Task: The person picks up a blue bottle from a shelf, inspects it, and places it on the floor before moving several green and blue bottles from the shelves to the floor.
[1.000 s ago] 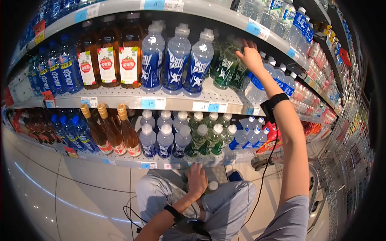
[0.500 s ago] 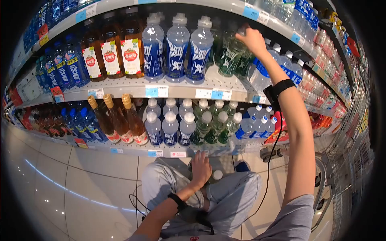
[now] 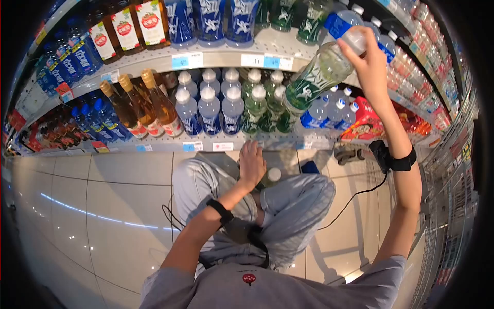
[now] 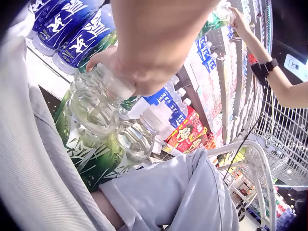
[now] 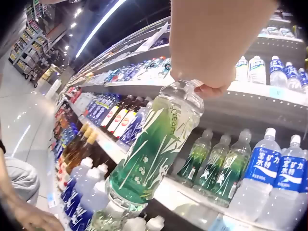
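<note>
Grey metal shelving (image 3: 221, 59): lined with drink bottles on several levels; its boards are perforated, and price tags are fixed along the edges.
Tiled floor (image 3: 128, 206): pale and glossy, with a streak of light reflected in it.
Wire trolley (image 4: 284, 125): seen beyond the person's knee, on the right.
Amber bottles (image 3: 125, 31): stood on the upper level, filled with brown liquid.
Gold-topped bottles (image 3: 158, 105): stood on the level below, amber inside.
Blue-labelled bottles (image 3: 210, 23): ranged on both levels, white-capped on the lower one.
Green bottle (image 5: 149, 149): held up, tilted, in front of the shelving, above the lower row; whether its base touches the caps there cannot be told.
Bottles by the legs (image 4: 94, 115): two are seen, clear at the shoulders; green is worn on the nearer one.
Right hand (image 3: 371, 64): its fingers are closed around the green bottle's neck and cap.
Left hand (image 3: 252, 166): placed over the bottles by the legs; whether one is gripped cannot be told.
Writing: "Scream" is read on the green bottle, "宝矿力水特" on white-capped water bottles (image 5: 260, 168); the price figures are blurred.
</note>
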Tool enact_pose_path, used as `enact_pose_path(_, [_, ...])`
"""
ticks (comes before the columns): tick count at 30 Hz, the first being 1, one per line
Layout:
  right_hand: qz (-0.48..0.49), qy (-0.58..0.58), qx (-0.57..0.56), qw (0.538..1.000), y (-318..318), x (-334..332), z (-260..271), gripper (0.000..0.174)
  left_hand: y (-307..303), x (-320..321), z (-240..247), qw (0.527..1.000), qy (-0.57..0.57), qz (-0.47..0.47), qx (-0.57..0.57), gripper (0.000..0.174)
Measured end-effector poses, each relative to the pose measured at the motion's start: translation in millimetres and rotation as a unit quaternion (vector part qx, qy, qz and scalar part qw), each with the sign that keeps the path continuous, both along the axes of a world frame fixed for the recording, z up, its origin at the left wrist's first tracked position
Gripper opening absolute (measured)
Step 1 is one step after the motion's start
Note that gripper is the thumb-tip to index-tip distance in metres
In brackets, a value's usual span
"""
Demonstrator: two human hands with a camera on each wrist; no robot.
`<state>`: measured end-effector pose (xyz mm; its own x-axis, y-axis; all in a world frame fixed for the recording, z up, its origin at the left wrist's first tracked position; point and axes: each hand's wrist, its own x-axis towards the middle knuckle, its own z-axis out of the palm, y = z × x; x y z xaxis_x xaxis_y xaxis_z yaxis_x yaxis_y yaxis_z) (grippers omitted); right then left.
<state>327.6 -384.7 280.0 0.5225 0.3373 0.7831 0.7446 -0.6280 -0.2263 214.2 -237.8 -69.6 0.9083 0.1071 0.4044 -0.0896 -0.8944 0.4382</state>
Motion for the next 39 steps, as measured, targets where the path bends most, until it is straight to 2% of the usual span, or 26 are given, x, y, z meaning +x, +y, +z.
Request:
enact_pose_path(5, [0.059, 0.055, -0.091, 0.993, -11.5, -17.4, -69.2, 0.039, 0.6, 1.6, 0.3, 1.0, -0.026, -0.003, 0.002, 0.032])
enact_pose_path(8, [0.062, 0.126, -0.157, 0.978, -16.2, -15.4, -108.4, 0.043, 1.0, 0.4, 3.3, 1.0, -0.014, -0.004, 0.009, 0.036])
enact_pose_path(9, [0.061, 0.186, -0.153, 0.969, -14.5, -20.5, -117.8, 0.044, 1.5, 0.5, 4.4, 1.0, -0.007, -0.005, 0.006, 0.038])
enact_pose_path(11, [0.066, 0.193, -0.168, 0.965, -13.3, -20.8, -143.7, 0.045, 1.6, 0.8, 5.5, 1.0, 0.006, -0.006, 0.001, 0.043])
enact_pose_path(14, [0.063, 0.303, -0.192, 0.931, -11.5, -21.5, -175.7, 0.045, 2.8, -0.3, 5.8, 1.0, -0.012, -0.011, 0.004, 0.048])
enact_pose_path(17, [0.093, 0.325, -0.186, 0.923, -9.1, -15.8, -212.7, 0.046, 1.6, 1.4, 2.8, 1.0, -0.029, -0.003, -0.008, 0.048])
enact_pose_path(18, [0.126, 0.299, -0.185, 0.928, -11.6, -8.2, -232.9, 0.047, 1.1, 1.5, 2.4, 0.999, -0.03, -0.004, -0.013, 0.048])
enact_pose_path(21, [0.123, 0.283, -0.24, 0.921, -11.5, -3.5, -274.8, 0.046, 1.7, 1.3, 3.6, 0.999, -0.028, -0.004, -0.02, 0.048])
enact_pose_path(31, [0.113, 0.36, -0.313, 0.872, 7.4, -13.0, -311.6, 0.048, 0.0, -0.2, 7.5, 1.0, -0.005, -0.001, -0.031, 0.047])
enact_pose_path(39, [0.125, 0.367, -0.28, 0.878, 2.0, -11.5, -335.7, 0.046, 1.3, -1.7, 7.3, 1.0, -0.005, -0.015, -0.025, 0.044])
